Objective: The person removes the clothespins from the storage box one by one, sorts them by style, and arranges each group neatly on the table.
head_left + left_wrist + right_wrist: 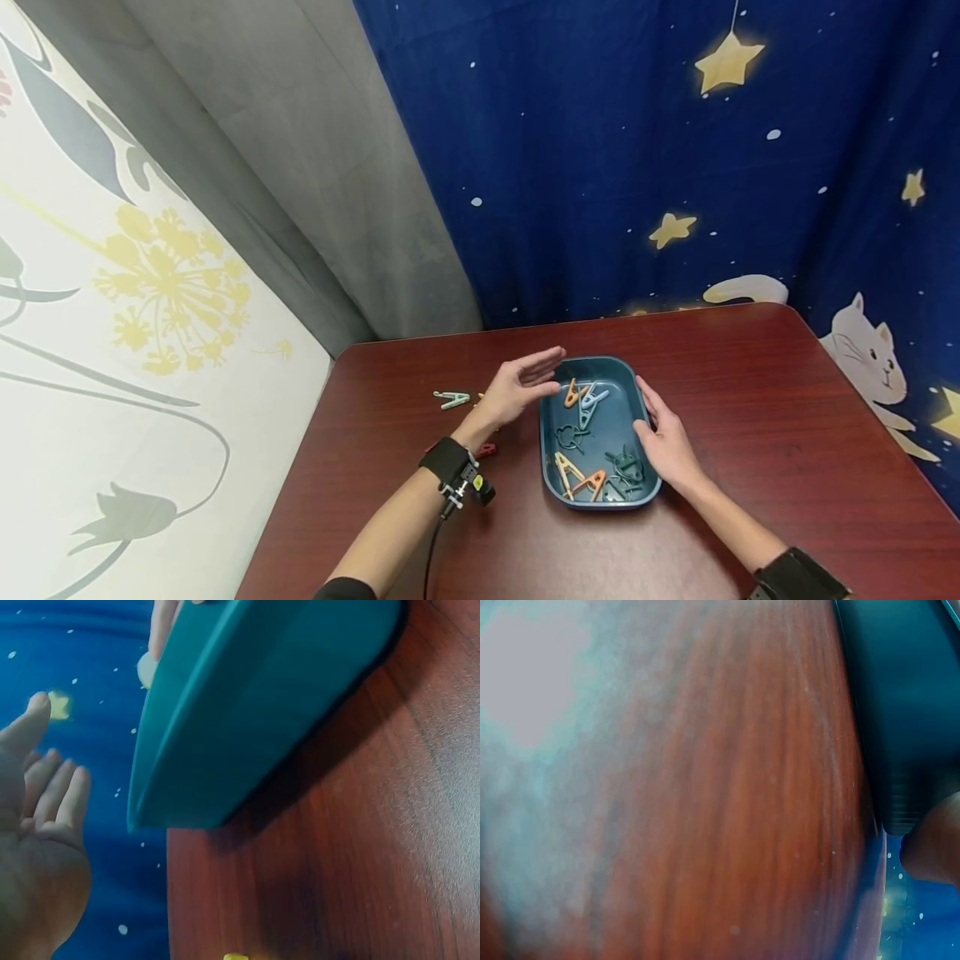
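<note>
A dark teal plastic tray (617, 417) stands on the table with several clothespins inside: an orange one (573, 393), a light blue one (594, 398), a yellow one (565, 475) and dark green ones (626, 467) among them. My right hand (667, 442) grips the tray's right rim, thumb on top and fingers along the outer side. Above the far left corner of the tray hovers my left hand (519, 387), fingers extended and holding nothing. The left wrist view shows its relaxed palm (41, 847) apart from the tray's outer wall (225, 727).
On the table (720, 367), left of the tray, lie a mint green clothespin (453, 399) and a red one (486, 450), partly hidden by my left arm. A yellow bit (235, 957) shows at the left wrist view's lower edge. Curtains (600, 167) hang behind the table.
</note>
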Demonstrator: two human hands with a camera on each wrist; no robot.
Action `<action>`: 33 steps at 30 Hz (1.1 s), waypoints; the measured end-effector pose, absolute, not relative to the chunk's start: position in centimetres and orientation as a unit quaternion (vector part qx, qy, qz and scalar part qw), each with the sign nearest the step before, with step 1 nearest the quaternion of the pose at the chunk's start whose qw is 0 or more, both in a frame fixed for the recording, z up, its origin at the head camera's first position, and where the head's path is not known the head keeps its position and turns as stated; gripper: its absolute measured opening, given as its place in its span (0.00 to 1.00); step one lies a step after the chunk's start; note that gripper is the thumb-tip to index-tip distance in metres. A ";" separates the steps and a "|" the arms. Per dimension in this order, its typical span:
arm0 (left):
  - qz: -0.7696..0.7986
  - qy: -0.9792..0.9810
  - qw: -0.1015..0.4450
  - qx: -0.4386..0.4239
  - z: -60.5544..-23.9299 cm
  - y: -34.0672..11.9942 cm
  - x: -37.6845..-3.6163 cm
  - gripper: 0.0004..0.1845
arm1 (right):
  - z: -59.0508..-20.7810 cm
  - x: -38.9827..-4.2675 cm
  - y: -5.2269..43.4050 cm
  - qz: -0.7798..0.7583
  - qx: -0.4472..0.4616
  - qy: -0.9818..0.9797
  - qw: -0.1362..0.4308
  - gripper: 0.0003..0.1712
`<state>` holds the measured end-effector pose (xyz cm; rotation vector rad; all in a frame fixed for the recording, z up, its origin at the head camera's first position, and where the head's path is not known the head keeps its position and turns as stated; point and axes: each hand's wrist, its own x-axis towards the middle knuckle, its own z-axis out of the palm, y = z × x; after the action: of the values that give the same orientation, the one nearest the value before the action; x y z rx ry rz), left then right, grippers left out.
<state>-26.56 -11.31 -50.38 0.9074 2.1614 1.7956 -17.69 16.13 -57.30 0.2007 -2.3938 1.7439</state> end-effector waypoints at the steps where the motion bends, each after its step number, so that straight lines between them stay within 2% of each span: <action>1: 0.605 0.725 0.108 0.311 -50.5 -11.0 -26.5 0.33 | -57.3 -17.7 16.1 0.585 0.068 -0.804 0.088 0.40; 12: 0.529 0.716 0.241 0.385 -50.8 -8.7 -26.4 0.23 | -57.3 -17.7 16.1 0.579 0.068 -0.809 0.080 0.39; 19: 0.473 0.697 0.348 0.412 -50.9 -7.6 -26.7 0.19 | -57.4 -17.7 16.1 0.577 0.068 -0.810 0.083 0.40; 26: 0.437 0.682 0.447 0.380 -50.3 -6.6 -26.7 0.16 | -57.5 -17.7 16.2 0.580 0.071 -0.806 0.090 0.40; 33: 0.367 0.698 0.502 0.356 -50.1 -5.8 -26.4 0.13 | -57.7 -17.8 16.1 0.581 0.077 -0.804 0.100 0.40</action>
<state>-26.44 -5.82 -50.12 0.8595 1.6871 0.8870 -17.77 16.08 -57.68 0.2277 -2.3760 1.7183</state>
